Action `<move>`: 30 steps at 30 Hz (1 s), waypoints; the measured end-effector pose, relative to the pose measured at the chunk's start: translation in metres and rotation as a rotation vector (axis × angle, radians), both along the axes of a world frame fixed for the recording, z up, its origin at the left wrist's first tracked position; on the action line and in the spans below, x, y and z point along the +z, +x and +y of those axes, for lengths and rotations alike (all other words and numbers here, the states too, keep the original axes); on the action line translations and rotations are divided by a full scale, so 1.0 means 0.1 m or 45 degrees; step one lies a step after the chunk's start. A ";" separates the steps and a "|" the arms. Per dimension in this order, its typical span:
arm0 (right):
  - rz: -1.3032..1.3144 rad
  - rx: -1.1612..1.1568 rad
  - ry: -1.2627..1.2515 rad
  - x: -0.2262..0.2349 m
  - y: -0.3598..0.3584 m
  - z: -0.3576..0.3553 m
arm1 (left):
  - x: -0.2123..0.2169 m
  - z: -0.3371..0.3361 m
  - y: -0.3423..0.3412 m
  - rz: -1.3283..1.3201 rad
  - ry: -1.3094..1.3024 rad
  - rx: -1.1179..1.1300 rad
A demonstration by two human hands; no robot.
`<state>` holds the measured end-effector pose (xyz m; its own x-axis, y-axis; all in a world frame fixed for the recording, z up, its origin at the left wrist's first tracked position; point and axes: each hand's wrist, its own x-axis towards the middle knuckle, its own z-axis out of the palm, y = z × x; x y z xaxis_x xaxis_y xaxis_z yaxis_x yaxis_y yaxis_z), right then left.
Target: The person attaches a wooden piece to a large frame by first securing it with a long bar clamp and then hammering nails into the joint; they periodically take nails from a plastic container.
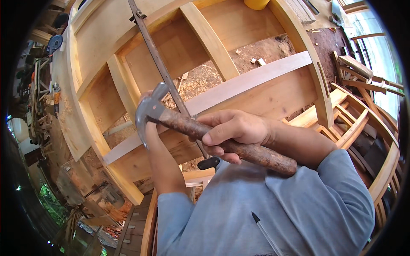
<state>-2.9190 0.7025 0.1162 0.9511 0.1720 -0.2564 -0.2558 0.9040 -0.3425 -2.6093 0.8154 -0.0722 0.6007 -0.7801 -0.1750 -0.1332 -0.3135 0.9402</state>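
My right hand (237, 128) is closed round the worn wooden handle of a claw hammer (260, 157), held in front of my chest. The hammer's grey metal head (147, 112) points up and to the left. Behind that head is my left hand (145, 94), almost wholly covered, so its fingers cannot be made out. Beneath both hands lies a pale wooden frame (252, 78) with crosspieces. A long metal bar clamp (159, 59) spans the frame, and its black handle (208, 163) hangs at the near edge, close to my shirt.
A yellow container (256, 3) sits at the far edge of the frame. More slatted wooden pieces (354, 121) stand at the right. Tools and offcuts crowd a bench (62, 123) at the left. Wood scraps (258, 62) and shavings lie on the earth floor.
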 end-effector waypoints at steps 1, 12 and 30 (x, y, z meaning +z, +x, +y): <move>0.091 -0.003 -0.046 0.00 -0.04 0.00 | 0.01 -0.01 0.03 -0.019 0.136 0.022; 0.489 -0.216 -0.043 -0.16 -0.13 0.12 | 0.27 -0.07 -0.08 -0.503 0.511 0.008; 0.565 -0.755 -0.704 -0.23 -0.80 -1.15 | 1.24 -1.50 -1.63 -0.393 0.441 -0.240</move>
